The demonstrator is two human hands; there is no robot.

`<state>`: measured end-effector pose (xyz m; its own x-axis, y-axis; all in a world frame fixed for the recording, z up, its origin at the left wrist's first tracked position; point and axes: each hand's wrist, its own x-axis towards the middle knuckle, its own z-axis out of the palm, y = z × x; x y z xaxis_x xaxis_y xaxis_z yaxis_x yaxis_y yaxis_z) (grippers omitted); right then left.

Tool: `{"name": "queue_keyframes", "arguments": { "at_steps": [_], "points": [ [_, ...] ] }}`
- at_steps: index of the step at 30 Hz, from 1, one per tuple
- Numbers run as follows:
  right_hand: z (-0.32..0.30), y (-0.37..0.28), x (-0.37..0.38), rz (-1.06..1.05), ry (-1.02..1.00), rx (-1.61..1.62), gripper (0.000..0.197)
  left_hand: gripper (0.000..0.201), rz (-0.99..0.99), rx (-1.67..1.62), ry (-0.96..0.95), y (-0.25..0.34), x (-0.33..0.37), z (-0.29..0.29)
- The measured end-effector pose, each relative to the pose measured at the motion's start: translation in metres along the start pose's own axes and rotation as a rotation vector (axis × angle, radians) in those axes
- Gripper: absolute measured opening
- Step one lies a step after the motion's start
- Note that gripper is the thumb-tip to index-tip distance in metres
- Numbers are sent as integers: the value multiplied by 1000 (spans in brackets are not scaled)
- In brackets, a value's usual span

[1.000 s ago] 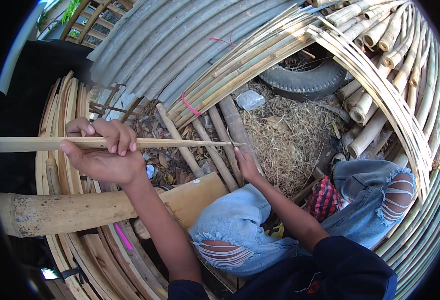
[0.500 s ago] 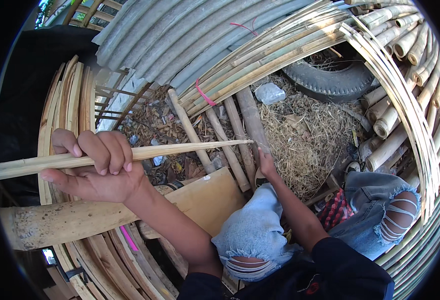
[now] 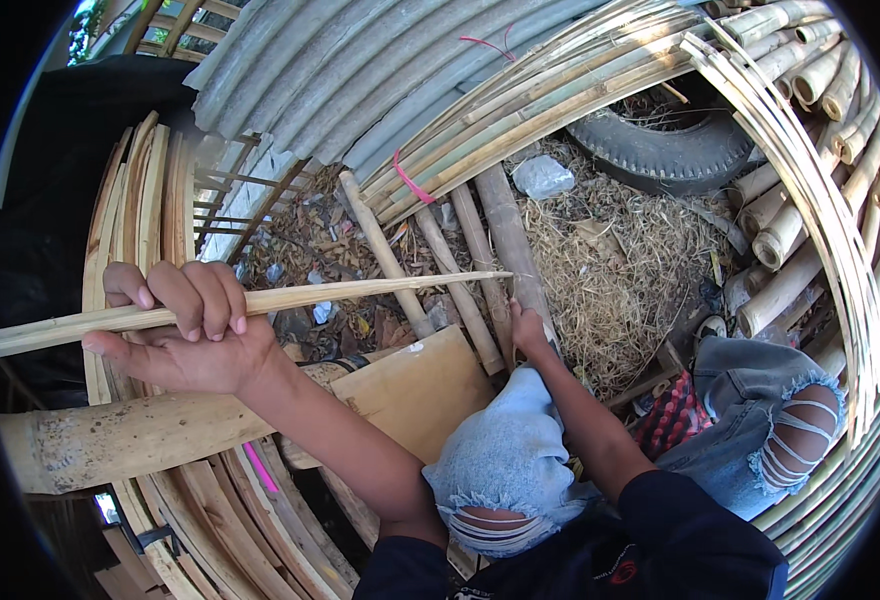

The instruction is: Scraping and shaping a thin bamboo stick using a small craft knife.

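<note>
My left hand (image 3: 185,325), palm up, curls its fingers over a long pale bamboo strip (image 3: 340,291); the thumb stretches out below it. The strip runs from the left edge rightward and narrows to a thin tip near the middle of the view. Just below that tip is my right hand (image 3: 530,332), closed and apart from the strip, beside my denim-covered knee (image 3: 495,450). What its fingers hold, if anything, cannot be made out. A thick bamboo pole (image 3: 150,440) lies below my left hand, next to a tan board (image 3: 415,385).
Split bamboo slats (image 3: 520,120) tied with pink string (image 3: 413,180) lie beside corrugated sheets (image 3: 360,70). A tyre (image 3: 660,155) sits behind dry straw (image 3: 610,290). Bamboo poles (image 3: 780,240) are stacked at right, behind curved thin strips (image 3: 810,210). Wooden slats (image 3: 145,210) stand at left.
My right hand has drawn slightly down and nearer to me, away from the strip's tip. The tip has risen a little, while my left hand keeps its hold.
</note>
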<state>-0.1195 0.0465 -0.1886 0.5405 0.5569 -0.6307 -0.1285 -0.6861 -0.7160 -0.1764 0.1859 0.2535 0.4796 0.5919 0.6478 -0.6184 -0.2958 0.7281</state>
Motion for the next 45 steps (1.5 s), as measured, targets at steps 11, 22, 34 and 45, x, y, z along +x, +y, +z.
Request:
{"name": "queue_keyframes", "arguments": {
  "at_steps": [11,22,34,45],
  "points": [
    [-10,13,10,-42,-8,-5,65,66,-27,299,306,-58,-49,-11],
    [-25,-100,-62,-315,-175,321,54,51,14,131,373,-96,-83,-24],
    [-28,-57,-14,-270,-256,219,61,56,90,-75,113,-98,-83,-31],
    [-20,-22,18,-119,-173,128,62,55,46,-112,88,-103,-69,-38]
  ]
}}
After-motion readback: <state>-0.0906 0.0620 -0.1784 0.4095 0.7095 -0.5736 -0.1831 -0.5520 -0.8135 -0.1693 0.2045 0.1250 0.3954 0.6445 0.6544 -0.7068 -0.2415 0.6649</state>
